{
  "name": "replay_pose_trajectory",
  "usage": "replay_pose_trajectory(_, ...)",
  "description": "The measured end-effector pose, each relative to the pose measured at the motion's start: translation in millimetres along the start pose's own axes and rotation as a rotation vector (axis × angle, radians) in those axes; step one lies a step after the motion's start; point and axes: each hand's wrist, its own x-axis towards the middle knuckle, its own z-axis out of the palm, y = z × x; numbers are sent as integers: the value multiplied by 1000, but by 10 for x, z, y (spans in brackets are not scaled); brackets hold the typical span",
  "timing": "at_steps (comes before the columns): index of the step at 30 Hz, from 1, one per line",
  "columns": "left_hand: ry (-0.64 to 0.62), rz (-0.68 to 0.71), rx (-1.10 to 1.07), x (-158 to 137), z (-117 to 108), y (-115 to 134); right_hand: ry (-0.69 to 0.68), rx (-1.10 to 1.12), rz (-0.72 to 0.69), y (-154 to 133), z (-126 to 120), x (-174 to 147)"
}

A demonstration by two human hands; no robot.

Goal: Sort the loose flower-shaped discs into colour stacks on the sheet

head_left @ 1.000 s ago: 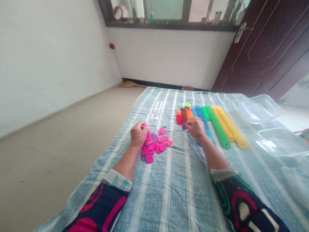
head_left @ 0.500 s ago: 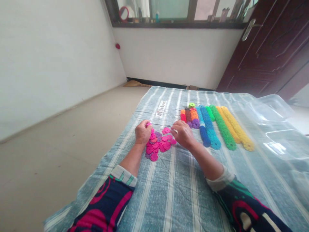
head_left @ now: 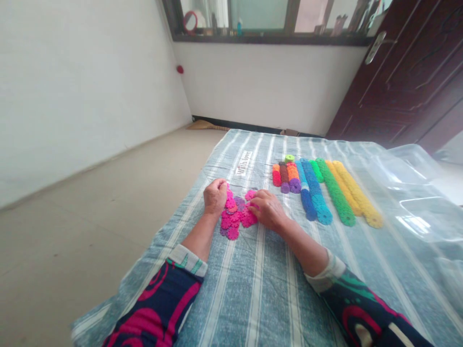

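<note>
A loose pile of notched plastic discs, mostly pink with some purple and one orange-red, lies on the striped cloth. At its upper left, my left hand is closed, thumb against fingers, on pink discs that show just past the fingertips. My right hand comes down on the pile's right side. Its fingers are bent and pinch at a pink disc; the fingertips partly cover it. Another pink disc lies just above those fingers.
Right of the pile lie rows of stacked discs, including blue, green and yellow ones. Clear plastic containers stand at the cloth's right. A "With love" print marks the striped cloth. A dark red door is at the back right.
My right hand has moved left and down onto the pink discs, its fingers drawing closer together. My left hand keeps its grip in nearly the same place. The view has shifted slightly.
</note>
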Motion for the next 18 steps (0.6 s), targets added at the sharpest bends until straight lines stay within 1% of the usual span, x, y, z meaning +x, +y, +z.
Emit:
replay_pose_trajectory(4,2,-31,-21,19,26,-52,9,-47,64,-30,-35,-11)
replay_pose_trajectory(6,1,-37,-14,24,31,-58,22,-52,73,-52,-35,-12)
replay_pose_trajectory(9,-3,-35,8,24,29,-46,34,-21,29,-104,-12,-9)
replay_pose_trajectory(13,-7,-24,18,19,22,-36,15,11,-39,-165,26,-6)
replay_pose_trajectory(18,-27,10,40,22,7,-13,38,32,-8,-151,35,0)
